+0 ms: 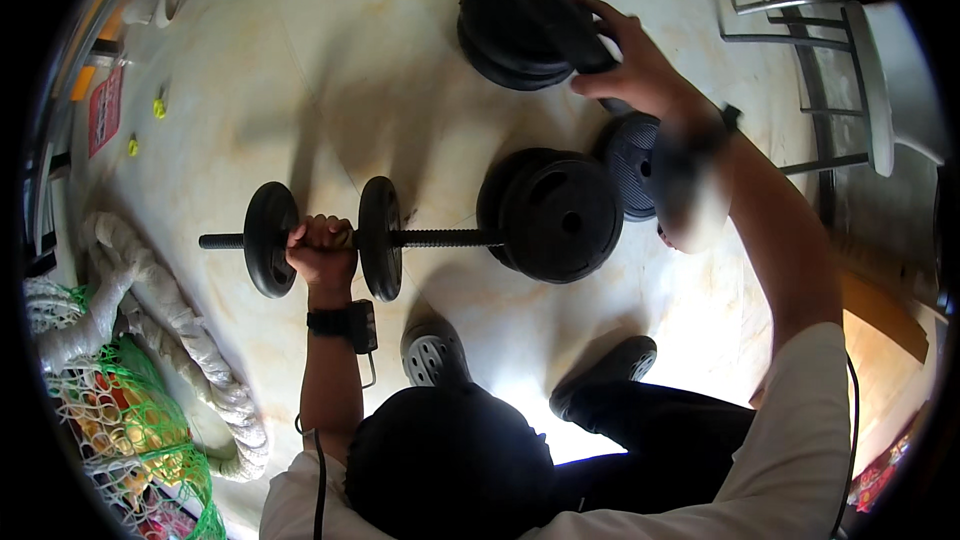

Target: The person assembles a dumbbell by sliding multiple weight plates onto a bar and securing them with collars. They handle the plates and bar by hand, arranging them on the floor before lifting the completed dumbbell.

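My left hand (323,250) is wrapped round a threaded dumbbell bar (450,238), gripping it between two black weight plates, a left one (271,240) and a right one (379,239). The bar lies level; its right end reaches the stacked black plates (565,225), and I cannot tell if it touches them. Farther ahead, my right hand (635,65) grips a black weight plate (570,20) by its edge, fingers and thumb on either side. That plate is tilted, nearly edge-on, over another stack of black plates (495,50). A ridged black plate (628,165) stands beside the nearer stack.
My feet in dark clogs, left (433,355) and right (625,360), stand on the pale tiled floor (230,130). A metal-framed chair (870,90) is at right. At left lie a plastic-wrapped roll (180,340) and a green-and-white net bag (130,420).
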`<state>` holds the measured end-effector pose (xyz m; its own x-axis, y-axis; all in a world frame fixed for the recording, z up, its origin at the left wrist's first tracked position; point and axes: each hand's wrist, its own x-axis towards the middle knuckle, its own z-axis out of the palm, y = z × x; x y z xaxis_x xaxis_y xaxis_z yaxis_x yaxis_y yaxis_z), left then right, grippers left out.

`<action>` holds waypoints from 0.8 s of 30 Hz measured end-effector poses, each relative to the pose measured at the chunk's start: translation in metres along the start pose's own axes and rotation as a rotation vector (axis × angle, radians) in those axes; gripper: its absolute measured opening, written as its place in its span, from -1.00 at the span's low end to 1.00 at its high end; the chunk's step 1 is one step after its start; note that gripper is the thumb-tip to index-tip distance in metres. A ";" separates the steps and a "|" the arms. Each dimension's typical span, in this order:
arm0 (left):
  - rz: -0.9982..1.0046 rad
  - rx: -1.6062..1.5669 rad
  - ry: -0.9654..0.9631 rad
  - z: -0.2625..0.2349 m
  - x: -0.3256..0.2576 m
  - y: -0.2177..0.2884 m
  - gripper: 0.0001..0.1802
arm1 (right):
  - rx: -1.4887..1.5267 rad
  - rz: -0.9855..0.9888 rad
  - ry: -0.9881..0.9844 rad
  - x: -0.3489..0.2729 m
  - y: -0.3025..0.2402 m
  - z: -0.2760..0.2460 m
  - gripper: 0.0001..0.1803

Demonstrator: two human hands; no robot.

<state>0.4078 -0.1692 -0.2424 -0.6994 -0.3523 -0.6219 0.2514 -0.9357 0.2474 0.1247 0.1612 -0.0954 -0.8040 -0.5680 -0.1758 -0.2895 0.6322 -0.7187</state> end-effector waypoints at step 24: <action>0.010 0.183 -0.115 -0.010 0.008 0.009 -0.65 | -0.788 -0.211 -0.135 -0.230 0.012 0.120 0.04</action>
<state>0.4110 -0.1804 -0.2527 -0.7719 -0.3473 -0.5324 0.1401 -0.9099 0.3904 0.3681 0.2360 -0.1443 -0.6374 -0.7427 -0.2052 -0.7470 0.6609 -0.0717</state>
